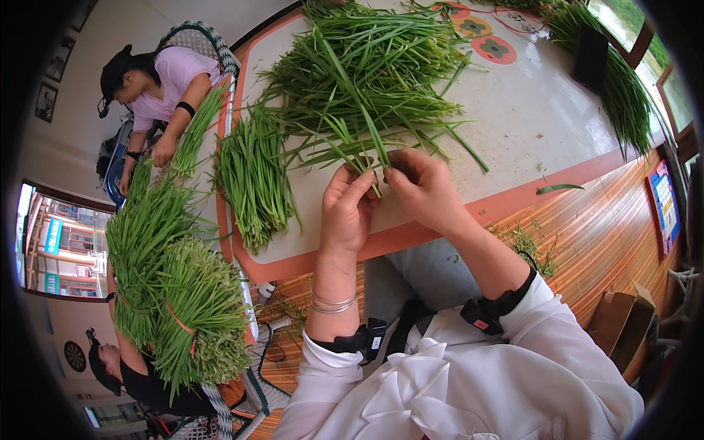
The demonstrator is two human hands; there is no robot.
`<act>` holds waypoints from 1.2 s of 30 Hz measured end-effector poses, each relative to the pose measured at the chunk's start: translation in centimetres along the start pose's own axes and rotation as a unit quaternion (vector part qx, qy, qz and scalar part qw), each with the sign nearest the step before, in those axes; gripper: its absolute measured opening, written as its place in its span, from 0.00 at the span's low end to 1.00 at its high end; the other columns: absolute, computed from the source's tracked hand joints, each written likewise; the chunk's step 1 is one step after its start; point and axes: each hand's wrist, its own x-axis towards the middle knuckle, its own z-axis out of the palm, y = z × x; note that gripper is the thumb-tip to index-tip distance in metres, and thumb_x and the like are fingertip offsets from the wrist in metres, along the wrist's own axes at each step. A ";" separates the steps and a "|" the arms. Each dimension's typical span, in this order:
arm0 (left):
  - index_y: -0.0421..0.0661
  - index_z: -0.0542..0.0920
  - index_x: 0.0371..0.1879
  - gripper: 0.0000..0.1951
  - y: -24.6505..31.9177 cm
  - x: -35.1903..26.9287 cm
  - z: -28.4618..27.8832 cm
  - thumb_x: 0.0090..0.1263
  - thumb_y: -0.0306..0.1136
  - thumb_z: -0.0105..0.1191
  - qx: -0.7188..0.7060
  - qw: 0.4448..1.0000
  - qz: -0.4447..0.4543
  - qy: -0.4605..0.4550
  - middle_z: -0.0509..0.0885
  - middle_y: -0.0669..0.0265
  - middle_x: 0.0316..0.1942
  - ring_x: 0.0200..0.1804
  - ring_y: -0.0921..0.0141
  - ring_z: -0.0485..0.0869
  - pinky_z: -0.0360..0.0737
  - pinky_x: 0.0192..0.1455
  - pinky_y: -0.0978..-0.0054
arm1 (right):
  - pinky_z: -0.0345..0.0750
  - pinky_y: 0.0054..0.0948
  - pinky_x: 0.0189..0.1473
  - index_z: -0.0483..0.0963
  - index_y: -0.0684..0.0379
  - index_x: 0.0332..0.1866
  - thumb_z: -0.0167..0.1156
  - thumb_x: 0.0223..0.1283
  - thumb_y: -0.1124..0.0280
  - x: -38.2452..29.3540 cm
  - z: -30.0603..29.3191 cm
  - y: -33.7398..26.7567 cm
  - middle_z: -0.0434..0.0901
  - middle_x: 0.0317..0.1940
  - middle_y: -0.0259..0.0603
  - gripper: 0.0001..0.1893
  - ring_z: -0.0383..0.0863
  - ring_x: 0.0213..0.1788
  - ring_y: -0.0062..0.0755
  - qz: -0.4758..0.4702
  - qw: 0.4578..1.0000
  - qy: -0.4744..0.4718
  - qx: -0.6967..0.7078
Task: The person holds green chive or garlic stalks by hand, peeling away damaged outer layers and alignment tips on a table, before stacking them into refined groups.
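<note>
My left hand (pixel 350 201) grips a few green garlic chives (pixel 342 144) near their lower ends, between thumb and fingers. Close beside it on the right, my right hand (pixel 415 179) pinches the end of a long flat chive leaf (pixel 352 91) that slants up to the left. Both hands are above the near edge of the white table (pixel 511 110) with its orange border. Beyond them lies a large loose heap of chives (pixel 368 71). A smaller, neater pile of chives (pixel 256 179) rests left of my left hand.
Chive bundles, one tied with a red band (pixel 180 318), lie on the left table. A person in pink (pixel 170 82) handles chives there; another person in black (pixel 159 385) sits lower left. A dark phone-like slab (pixel 590 59) lies on chives at right. A cardboard box (pixel 619 324) stands on the floor.
</note>
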 end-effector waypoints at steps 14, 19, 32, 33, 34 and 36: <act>0.38 0.70 0.47 0.12 0.3 -0.1 1.3 0.67 0.24 0.37 -0.018 1.000 -0.017 -0.008 0.75 0.63 0.33 0.34 0.70 0.74 0.73 0.40 0.73 | 0.68 0.19 0.28 0.72 0.67 0.41 0.56 0.55 0.81 0.0 0.3 0.7 0.72 0.26 0.34 0.08 0.68 0.25 0.18 -0.245 0.955 0.166 0.008; 0.37 0.69 0.52 0.15 0.8 -0.2 0.8 0.67 0.26 0.37 0.004 0.999 -0.040 -0.025 0.72 0.65 0.30 0.29 0.73 0.70 0.67 0.34 0.77 | 0.68 0.23 0.27 0.70 0.66 0.44 0.54 0.57 0.80 0.0 0.3 0.2 0.71 0.27 0.40 0.09 0.70 0.26 0.23 -0.184 0.963 0.194 -0.038; 0.47 0.73 0.37 0.06 0.3 0.0 0.0 0.71 0.35 0.49 -0.057 0.998 -0.016 0.034 0.71 0.73 0.24 0.24 0.79 0.69 0.66 0.26 0.82 | 0.73 0.40 0.35 0.73 0.68 0.31 0.53 0.51 0.77 -0.2 0.4 -0.3 0.74 0.29 0.53 0.05 0.75 0.32 0.54 -0.164 0.969 0.022 -0.185; 0.47 0.74 0.36 0.06 0.2 0.1 0.0 0.72 0.35 0.48 -0.076 0.996 -0.021 0.045 0.72 0.73 0.24 0.24 0.79 0.69 0.66 0.27 0.82 | 0.73 0.40 0.34 0.73 0.68 0.31 0.53 0.51 0.77 -0.2 0.4 -0.2 0.74 0.29 0.53 0.05 0.75 0.31 0.54 -0.172 0.972 0.041 -0.156; 0.47 0.74 0.36 0.06 0.2 0.1 0.2 0.72 0.35 0.48 -0.075 0.996 -0.022 0.043 0.72 0.73 0.24 0.24 0.79 0.69 0.66 0.27 0.82 | 0.73 0.40 0.34 0.73 0.68 0.31 0.53 0.51 0.77 -0.2 0.4 -0.1 0.74 0.29 0.53 0.05 0.75 0.31 0.54 -0.172 0.972 0.043 -0.156; 0.47 0.74 0.36 0.06 0.2 0.0 0.6 0.72 0.35 0.48 -0.039 0.998 -0.013 0.056 0.75 0.72 0.27 0.25 0.79 0.71 0.67 0.28 0.82 | 0.73 0.35 0.33 0.74 0.68 0.34 0.54 0.53 0.77 -0.1 0.2 0.0 0.74 0.28 0.51 0.06 0.76 0.29 0.45 -0.134 0.981 0.057 -0.126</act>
